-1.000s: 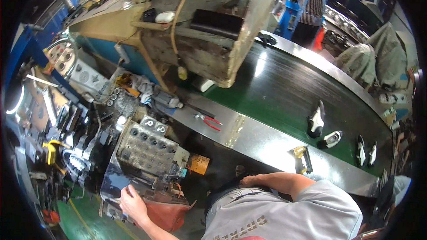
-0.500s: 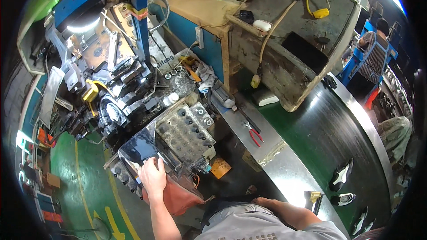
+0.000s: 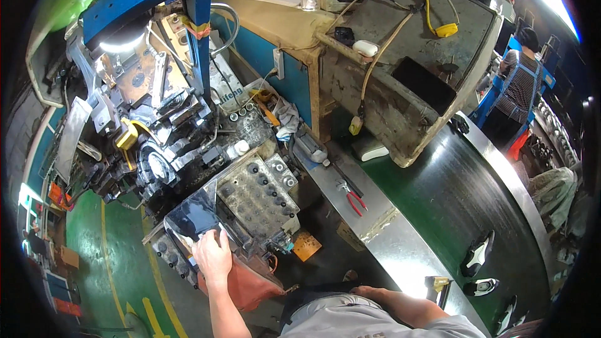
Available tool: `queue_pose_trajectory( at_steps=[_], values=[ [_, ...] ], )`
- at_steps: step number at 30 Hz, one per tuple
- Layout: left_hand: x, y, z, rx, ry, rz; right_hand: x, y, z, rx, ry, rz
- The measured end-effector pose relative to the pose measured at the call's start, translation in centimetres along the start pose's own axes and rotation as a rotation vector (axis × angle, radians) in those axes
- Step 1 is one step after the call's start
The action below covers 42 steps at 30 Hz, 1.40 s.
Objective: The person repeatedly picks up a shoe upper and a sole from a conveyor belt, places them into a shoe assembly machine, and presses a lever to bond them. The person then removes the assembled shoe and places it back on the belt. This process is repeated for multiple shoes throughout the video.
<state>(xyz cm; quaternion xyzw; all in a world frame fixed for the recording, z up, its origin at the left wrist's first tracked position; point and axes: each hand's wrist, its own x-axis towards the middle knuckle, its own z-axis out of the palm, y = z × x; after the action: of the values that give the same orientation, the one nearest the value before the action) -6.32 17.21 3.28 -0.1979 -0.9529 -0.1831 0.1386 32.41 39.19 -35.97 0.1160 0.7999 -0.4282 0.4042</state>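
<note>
My left hand (image 3: 213, 256) is at the lower edge of a glossy dark panel (image 3: 193, 211) on the machine's control box. Its thumb stands apart from its fingers, which touch the panel's edge; I see nothing held. Right beside the panel is a worn metal plate (image 3: 250, 197) with black knobs along one side. Below my left hand hangs a reddish-brown cloth or bag (image 3: 253, 285). My right hand (image 3: 364, 291) is low by my waist, its fingers mostly hidden against dark clothing.
Ahead on the left stands a machine with a blue frame (image 3: 147, 0) and a lit lamp. Red-handled pliers (image 3: 355, 200) lie on the metal ledge to the right. A curved conveyor (image 3: 463, 175) carries shoes beyond it. Another person (image 3: 519, 81) is at the far right.
The view has shifted slightly. My left hand stays at the panel's lower edge, its fingers a little changed in position. My right hand stays by my waist.
</note>
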Motion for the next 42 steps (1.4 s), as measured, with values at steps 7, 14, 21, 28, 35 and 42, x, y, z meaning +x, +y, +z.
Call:
queue_pose_trajectory(
  at_steps=[7,14,21,28,35,42],
  values=[
    [-0.1,0.0,-0.1,-0.01,0.012,0.013,0.2,-0.4,0.1,0.003,0.002,0.002],
    [-0.2,0.6,0.0,0.005,-0.006,0.031,-0.9,-0.3,-0.2,0.01,0.048,-0.031],
    [0.7,2.2,-2.3,-0.076,-0.015,-0.12,-8.1,-3.7,-4.5,0.173,0.29,0.031],
    [7.5,19.4,-4.7,-0.674,0.046,0.309,-13.7,-1.7,-8.8,0.371,0.534,0.018],
    [21.1,36.8,-5.4,-0.918,0.075,0.607,-15.8,-1.5,-12.5,0.505,0.502,0.017],
    [39.2,52.9,-2.2,-0.957,-0.016,0.603,-14.5,1.0,-14.7,0.627,0.731,0.155]
  ],
)
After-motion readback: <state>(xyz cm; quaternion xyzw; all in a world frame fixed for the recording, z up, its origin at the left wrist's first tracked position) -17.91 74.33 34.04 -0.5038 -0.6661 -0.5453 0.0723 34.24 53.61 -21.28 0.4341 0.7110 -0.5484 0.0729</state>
